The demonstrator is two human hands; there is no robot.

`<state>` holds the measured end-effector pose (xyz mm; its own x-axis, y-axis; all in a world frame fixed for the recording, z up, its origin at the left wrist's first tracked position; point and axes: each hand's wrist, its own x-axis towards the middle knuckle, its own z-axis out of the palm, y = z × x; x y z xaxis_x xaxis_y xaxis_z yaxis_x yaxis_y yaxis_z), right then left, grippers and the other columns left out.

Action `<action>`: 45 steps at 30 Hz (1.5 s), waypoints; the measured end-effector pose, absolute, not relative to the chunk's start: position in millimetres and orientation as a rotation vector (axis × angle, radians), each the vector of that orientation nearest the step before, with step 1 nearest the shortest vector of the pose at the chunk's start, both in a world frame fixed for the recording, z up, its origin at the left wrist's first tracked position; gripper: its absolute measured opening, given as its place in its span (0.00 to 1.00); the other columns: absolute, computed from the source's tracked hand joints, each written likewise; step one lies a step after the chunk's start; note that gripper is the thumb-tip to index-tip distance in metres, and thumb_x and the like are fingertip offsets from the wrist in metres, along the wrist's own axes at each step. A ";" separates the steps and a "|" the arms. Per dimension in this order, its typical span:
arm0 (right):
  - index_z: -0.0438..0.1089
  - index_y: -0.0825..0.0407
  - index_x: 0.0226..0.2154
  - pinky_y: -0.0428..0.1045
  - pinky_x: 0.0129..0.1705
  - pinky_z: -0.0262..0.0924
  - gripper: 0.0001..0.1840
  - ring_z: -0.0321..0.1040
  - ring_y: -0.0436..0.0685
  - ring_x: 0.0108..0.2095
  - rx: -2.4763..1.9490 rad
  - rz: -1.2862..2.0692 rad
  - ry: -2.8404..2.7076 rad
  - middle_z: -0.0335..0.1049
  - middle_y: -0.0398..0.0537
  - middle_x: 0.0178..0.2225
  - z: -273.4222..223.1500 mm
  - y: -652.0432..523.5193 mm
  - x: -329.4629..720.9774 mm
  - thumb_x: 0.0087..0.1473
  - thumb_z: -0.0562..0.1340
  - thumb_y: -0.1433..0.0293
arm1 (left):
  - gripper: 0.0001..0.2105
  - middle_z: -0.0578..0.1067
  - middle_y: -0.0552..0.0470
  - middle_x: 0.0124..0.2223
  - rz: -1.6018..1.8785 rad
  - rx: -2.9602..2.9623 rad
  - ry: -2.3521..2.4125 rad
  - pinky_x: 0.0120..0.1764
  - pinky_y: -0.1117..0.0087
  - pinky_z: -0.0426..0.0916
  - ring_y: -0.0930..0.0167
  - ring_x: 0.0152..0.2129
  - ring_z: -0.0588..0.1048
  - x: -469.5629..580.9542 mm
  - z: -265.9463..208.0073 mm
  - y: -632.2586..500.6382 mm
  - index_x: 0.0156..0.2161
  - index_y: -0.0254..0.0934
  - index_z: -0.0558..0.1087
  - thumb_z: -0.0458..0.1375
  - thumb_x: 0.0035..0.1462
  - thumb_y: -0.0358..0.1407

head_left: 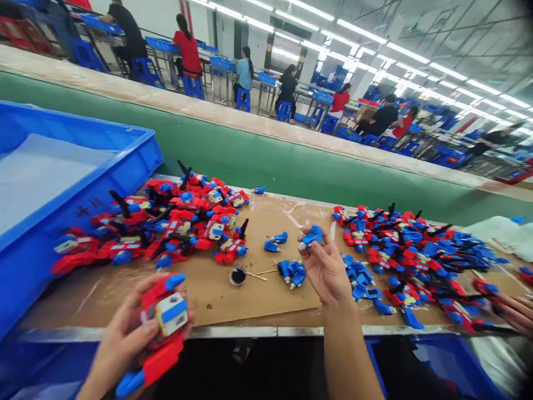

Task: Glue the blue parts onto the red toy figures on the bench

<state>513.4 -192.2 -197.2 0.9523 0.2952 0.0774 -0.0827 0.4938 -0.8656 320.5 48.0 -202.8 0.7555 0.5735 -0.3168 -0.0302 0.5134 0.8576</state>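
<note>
My left hand (125, 339) grips a red and blue toy robot body (164, 325) with a white and yellow chest, low at the table's near edge. My right hand (327, 266) is raised over the cardboard sheet (250, 294) and pinches a small blue plastic part (311, 236) between thumb and fingers. Several loose blue parts (291, 272) lie just left of that hand. A small black cap with a thin stick (239, 275) rests on the cardboard.
A pile of red and blue toy robots (175, 225) lies at left, another pile (416, 261) at right. A big blue crate (62, 183) stands at far left. Another person's hand (516, 311) reaches in at right. A green conveyor belt (270, 161) runs behind; seated workers beyond.
</note>
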 end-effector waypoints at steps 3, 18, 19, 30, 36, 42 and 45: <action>0.72 0.42 0.47 0.46 0.49 0.68 0.19 0.72 0.53 0.47 -1.359 0.154 -0.541 0.75 0.44 0.46 -197.9 -181.5 501.8 0.54 0.71 0.72 | 0.26 0.79 0.56 0.33 0.404 0.829 0.610 0.22 0.72 0.73 0.66 0.25 0.78 313.8 -241.3 53.3 0.41 0.45 0.78 0.77 0.33 0.41; 0.71 0.44 0.47 0.48 0.45 0.65 0.11 0.72 0.54 0.42 -1.965 0.278 -1.316 0.75 0.43 0.43 -218.1 -126.7 504.6 0.62 0.64 0.71 | 0.28 0.77 0.49 0.39 0.327 0.673 0.502 0.31 0.73 0.74 0.68 0.31 0.78 314.5 -266.5 66.5 0.54 0.41 0.70 0.71 0.48 0.39; 0.71 0.44 0.47 0.49 0.44 0.65 0.11 0.72 0.54 0.41 -1.964 0.293 -1.239 0.75 0.43 0.42 -221.0 -126.7 506.9 0.61 0.65 0.70 | 0.28 0.77 0.49 0.39 0.323 0.663 0.498 0.31 0.73 0.74 0.68 0.31 0.78 314.2 -267.2 66.9 0.55 0.41 0.70 0.71 0.48 0.39; 0.72 0.44 0.44 0.49 0.43 0.68 0.16 0.73 0.55 0.42 -1.619 0.291 -0.806 0.77 0.45 0.41 -223.5 -131.6 505.4 0.54 0.72 0.69 | 0.28 0.77 0.48 0.39 0.287 0.626 0.433 0.30 0.72 0.74 0.68 0.30 0.78 313.0 -263.2 63.3 0.56 0.41 0.68 0.69 0.51 0.38; 0.70 0.44 0.49 0.52 0.48 0.70 0.18 0.75 0.57 0.45 -1.251 0.211 -0.551 0.76 0.46 0.40 -218.6 -126.1 452.7 0.57 0.70 0.68 | 0.26 0.77 0.50 0.34 0.214 0.610 0.304 0.30 0.73 0.73 0.68 0.28 0.78 332.3 -256.3 42.1 0.55 0.41 0.68 0.69 0.51 0.39; 0.68 0.42 0.55 0.61 0.50 0.72 0.20 0.74 0.64 0.50 -1.246 0.338 -0.604 0.75 0.48 0.46 -233.0 -118.0 415.6 0.62 0.65 0.69 | 0.26 0.77 0.49 0.41 0.198 0.602 0.301 0.34 0.75 0.72 0.73 0.29 0.77 339.2 -241.3 25.9 0.53 0.40 0.70 0.71 0.50 0.39; 0.68 0.41 0.55 0.59 0.49 0.74 0.18 0.75 0.64 0.49 -1.296 0.339 -0.666 0.75 0.49 0.46 -231.1 -118.5 416.7 0.63 0.64 0.69 | 0.26 0.78 0.47 0.44 0.190 0.606 0.322 0.35 0.74 0.72 0.72 0.31 0.77 338.3 -236.2 22.9 0.54 0.40 0.70 0.70 0.50 0.39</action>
